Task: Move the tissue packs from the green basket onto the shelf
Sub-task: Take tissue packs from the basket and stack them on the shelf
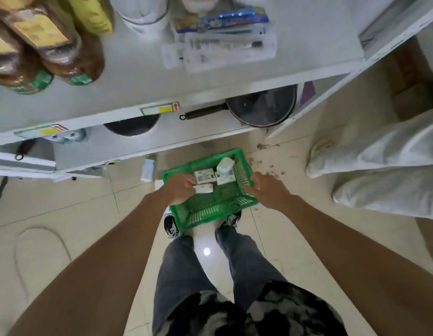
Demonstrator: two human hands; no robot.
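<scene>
Both arms are bare from the bottom corners of the frame up to the left hand (180, 190) and the right hand (267, 190); no sleeve, watch or ring is visible. At the bottom centre there is a top (237, 314) with a black and grey blotched pattern. Above it come dark grey jeans (184, 260). The shoes (172, 227) are black with white laces.

Our two bare arms stretched forward and down, our left hand (180, 189) curled with fingertips pinching, our right hand (267, 190) set well apart to its right, knuckles up, fingers bent downward, our legs below.
</scene>
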